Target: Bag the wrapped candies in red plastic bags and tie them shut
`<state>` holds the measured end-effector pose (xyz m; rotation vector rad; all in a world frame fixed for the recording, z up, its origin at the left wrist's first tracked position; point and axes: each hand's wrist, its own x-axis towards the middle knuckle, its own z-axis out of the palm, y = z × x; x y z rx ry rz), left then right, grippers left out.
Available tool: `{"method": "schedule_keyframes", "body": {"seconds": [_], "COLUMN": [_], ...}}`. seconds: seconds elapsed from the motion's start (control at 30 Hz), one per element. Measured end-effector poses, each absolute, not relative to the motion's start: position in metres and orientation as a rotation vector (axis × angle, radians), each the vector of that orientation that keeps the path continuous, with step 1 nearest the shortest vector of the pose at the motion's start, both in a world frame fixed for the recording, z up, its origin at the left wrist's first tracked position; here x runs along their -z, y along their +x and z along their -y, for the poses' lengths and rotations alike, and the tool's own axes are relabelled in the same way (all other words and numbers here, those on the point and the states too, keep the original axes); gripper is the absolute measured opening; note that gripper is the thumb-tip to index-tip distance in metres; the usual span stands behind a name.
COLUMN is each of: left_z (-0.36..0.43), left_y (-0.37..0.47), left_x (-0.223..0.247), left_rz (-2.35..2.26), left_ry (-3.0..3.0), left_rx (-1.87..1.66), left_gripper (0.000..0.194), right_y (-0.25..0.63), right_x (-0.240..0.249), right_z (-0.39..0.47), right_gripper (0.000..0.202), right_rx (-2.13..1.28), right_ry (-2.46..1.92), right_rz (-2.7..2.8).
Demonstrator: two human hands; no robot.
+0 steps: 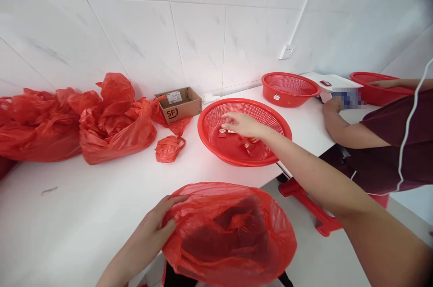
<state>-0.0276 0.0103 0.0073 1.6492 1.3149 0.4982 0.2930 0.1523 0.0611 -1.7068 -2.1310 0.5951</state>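
Observation:
My left hand grips the left rim of a red plastic bag, thumb inside and fingers along the edge. The bag's mouth gapes upward in front of me, and its inside is dark red and creased. My right hand is over a red perforated plastic basket, palm down, fingers loosely bent and apart. Nothing shows between those fingers. Below them, on the basket's floor, lie several small red-and-cream wrapped packets; the hand partly covers some.
Bulky red bags stand at left on the white table. Behind a small knotted red bag is a cardboard box. At right, a person works by other red baskets. A red stool is below.

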Motion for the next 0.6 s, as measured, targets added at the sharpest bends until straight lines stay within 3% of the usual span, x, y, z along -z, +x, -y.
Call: {"method": "schedule_keyframes", "body": {"seconds": [0.07,0.2,0.27,0.33,0.5,0.6], "left_z": [-0.009,-0.008,-0.008,-0.009,-0.012,-0.015], "left_y": [-0.031,-0.033,-0.031,-0.03,-0.03,-0.032], "left_x": [-0.005,0.0,0.001,0.002,0.005,0.006], "left_rz": [-1.331,-1.341,-1.336,-1.34,-1.39,-1.425], "left_ry": [1.632,1.602,1.597,1.593,1.553,1.527], "left_rx": [-0.473,-0.429,-0.418,-0.415,-0.497,-0.588], "left_gripper": [0.045,0.046,0.049,0.05,0.051,0.054], "right_y": [0.308,0.326,0.333,0.34,0.347,0.347], "right_x": [-0.056,-0.033,-0.022,-0.014,-0.009,-0.014], "right_z": [-0.158,-0.158,-0.161,-0.167,-0.179,-0.182], "right_gripper": [0.06,0.106,0.115,0.109,0.057,0.036], "right_rx": [-0.562,-0.482,-0.479,-0.508,-0.561,-0.635], "right_ry": [-1.91,-2.418,-2.505,-2.468,-2.295,-2.213], "right_rz": [2.265,2.366,2.346,2.369,2.445,2.431]}}
